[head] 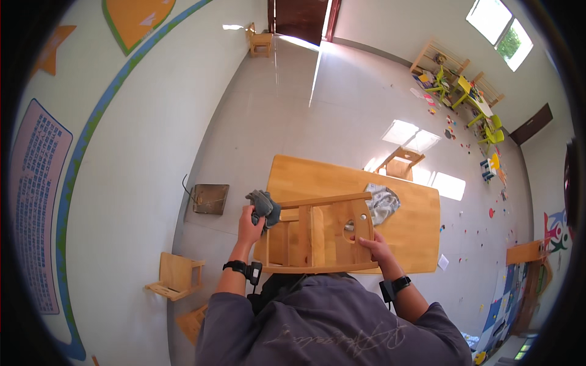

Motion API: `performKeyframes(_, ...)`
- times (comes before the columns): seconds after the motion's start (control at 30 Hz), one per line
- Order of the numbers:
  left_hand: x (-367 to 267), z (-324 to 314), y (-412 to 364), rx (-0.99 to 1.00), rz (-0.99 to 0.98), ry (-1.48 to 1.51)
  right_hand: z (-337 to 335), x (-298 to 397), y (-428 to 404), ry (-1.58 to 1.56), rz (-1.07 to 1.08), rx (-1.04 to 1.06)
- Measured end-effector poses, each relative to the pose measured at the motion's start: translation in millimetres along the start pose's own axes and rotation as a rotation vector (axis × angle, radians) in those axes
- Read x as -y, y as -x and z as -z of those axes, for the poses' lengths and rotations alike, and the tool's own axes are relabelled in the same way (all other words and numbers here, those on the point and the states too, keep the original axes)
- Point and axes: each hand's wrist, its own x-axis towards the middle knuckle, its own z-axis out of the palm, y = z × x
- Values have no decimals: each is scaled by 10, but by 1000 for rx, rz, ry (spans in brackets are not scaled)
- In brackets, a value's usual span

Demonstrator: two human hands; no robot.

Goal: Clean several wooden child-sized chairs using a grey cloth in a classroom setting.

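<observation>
A small wooden child's chair point(317, 233) lies tipped over above the near part of a wooden table point(412, 228), its backrest to the right and its legs to the left. My right hand point(376, 247) grips the backrest by its rounded edge, close to the oval cut-out. My left hand point(252, 227) holds a crumpled grey-blue cloth point(265, 208) at the leg end of the chair. Behind the backrest, a second, pale patterned cloth point(382, 203) lies on the tabletop. Whether the chair rests fully on the table cannot be told.
Another wooden chair point(401, 165) stands at the table's far side. On the left are a dustpan point(210, 199), a small chair point(177, 274) by the wall and part of another chair point(192, 322). Toys litter the floor at right, near a low white table point(480, 106) and green chairs point(493, 136).
</observation>
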Motion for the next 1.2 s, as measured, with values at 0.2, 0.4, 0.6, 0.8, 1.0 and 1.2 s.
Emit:
performKeyframes(0.2, 237, 517, 421, 353, 101, 105, -283, -151, 241, -8, 77, -54)
performKeyframes(0.4, 336, 797, 410, 836, 187, 97, -421, -141, 380, 0, 105, -183)
performKeyframes(0.6, -594, 563, -138, 817, 153, 498, -720, -6, 448, 53, 178, -195)
performKeyframes(0.8, -1772, -424, -278, 579, -343, 551, -1001, -84, 311, 8, 122, -278)
performKeyframes(1.0, -1881, -538, 156, 700, -518, 445, -1206, -147, 295, -269, 166, -417)
performKeyframes(1.2, -1798, -94, 234, 722, -563, 358, -1550, -139, 254, -325, 180, -431)
